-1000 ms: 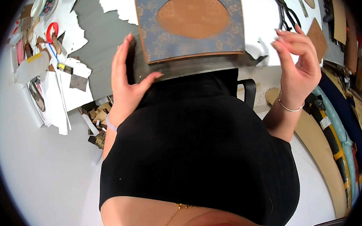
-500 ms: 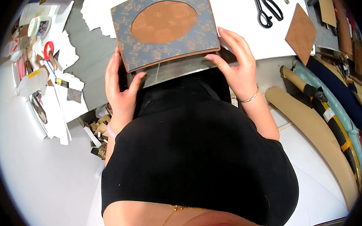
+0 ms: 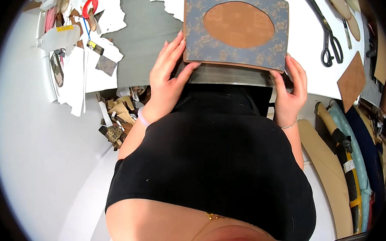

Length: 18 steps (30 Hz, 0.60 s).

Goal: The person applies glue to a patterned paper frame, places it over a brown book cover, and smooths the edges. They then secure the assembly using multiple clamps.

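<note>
A rectangular blue-grey panel [image 3: 195, 44] with a gold floral pattern lies in front of me near the table's front edge. An oval opening in it shows a brown surface [image 3: 238, 24] with faint markings. My left hand [image 3: 167, 75] grips its near left corner, fingers along the side edge and thumb at the front edge. At the near right corner my right hand [image 3: 291, 93] holds it the same way. Brown layers show under the panel's front edge. Its far edge is cut off by the top of the picture.
Black-handled shears [image 3: 332, 49] and a brown diamond-shaped piece [image 3: 351, 83] lie to the right. Red-handled scissors [image 3: 90, 9], a utility knife [image 3: 94, 47] and torn white paper clutter the left. Scraps [image 3: 121, 112] fill a spot below the table; material rolls [image 3: 330, 171] lean at right.
The view has shifted, so the table's things appear farther right or left. The panel, tilted before, now sits nearly square to me, with both hands still at its near corners.
</note>
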### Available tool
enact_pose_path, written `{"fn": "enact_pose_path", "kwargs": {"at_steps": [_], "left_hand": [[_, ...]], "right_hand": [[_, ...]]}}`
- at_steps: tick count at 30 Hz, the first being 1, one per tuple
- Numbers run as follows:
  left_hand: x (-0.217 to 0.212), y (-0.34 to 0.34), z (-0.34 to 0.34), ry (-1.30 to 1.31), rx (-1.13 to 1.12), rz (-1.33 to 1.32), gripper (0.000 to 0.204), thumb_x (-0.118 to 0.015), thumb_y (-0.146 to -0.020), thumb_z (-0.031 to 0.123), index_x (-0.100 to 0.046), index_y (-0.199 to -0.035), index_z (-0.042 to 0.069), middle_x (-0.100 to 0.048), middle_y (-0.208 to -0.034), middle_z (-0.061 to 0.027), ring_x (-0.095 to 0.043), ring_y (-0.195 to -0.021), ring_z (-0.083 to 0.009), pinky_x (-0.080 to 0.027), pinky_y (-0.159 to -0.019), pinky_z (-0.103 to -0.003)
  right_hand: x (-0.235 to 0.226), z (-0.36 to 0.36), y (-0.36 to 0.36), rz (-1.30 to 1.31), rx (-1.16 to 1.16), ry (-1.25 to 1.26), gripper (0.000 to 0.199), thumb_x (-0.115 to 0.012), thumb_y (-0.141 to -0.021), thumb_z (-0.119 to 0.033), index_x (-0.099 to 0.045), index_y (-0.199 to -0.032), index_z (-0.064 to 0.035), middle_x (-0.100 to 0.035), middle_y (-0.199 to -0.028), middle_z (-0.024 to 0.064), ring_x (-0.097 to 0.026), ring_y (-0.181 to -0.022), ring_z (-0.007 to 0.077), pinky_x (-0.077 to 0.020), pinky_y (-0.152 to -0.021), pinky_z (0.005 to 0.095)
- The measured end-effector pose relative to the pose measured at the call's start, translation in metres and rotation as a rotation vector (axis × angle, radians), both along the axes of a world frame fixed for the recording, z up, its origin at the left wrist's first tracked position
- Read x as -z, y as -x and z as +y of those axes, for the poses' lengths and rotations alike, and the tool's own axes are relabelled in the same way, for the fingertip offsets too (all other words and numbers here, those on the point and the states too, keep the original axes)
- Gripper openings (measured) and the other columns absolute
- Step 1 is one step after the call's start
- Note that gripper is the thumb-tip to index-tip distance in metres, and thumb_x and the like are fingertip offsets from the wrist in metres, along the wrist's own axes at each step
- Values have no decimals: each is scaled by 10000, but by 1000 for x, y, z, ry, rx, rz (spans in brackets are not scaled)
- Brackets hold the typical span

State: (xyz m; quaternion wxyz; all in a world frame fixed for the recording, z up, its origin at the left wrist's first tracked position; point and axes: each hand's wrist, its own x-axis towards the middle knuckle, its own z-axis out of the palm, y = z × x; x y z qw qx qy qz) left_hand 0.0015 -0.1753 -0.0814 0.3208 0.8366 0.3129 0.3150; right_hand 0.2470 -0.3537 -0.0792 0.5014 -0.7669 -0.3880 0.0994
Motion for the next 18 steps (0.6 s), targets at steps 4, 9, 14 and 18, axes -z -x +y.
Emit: {"fn": "enact_pose_path", "kwargs": {"at_steps": [4,9,14,18], "left_hand": [[3,0,2,-32,-5,-4,590,-856,-819,10,-648,-1371,-3,-643,-1443,-176,-638,-1318,-336,-430,-1175,-530],[5,-1,2,-14,-25,-10,580,-853,-816,-2,-657,-1362,1,-653,-1432,-171,-646,-1308,-324,-438,-1170,-524],[6,1,1,2,-15,-18,532,-789,-859,-57,-659,-1372,-4,-639,-1456,-176,-614,-1352,-313,-421,-1187,-455],[4,0,1,-2,-13,-4,529,-787,-864,-55,-659,-1374,2,-640,-1454,-174,-614,-1352,-313,-430,-1180,-451]], "right_hand": [[0,-1,0,-8,9,26,447,-842,-834,18,-714,-1262,35,-671,-1301,149,-658,-1200,250,-562,-1005,354],[1,0,2,21,19,16,442,-842,-837,18,-719,-1262,32,-669,-1300,149,-656,-1206,250,-561,-1008,349],[1,0,2,4,20,18,443,-844,-837,16,-721,-1263,29,-670,-1299,150,-658,-1206,252,-564,-1009,349],[-1,0,3,5,24,30,444,-845,-834,14,-722,-1261,28,-677,-1293,148,-662,-1196,250,-562,-1006,349]]}}
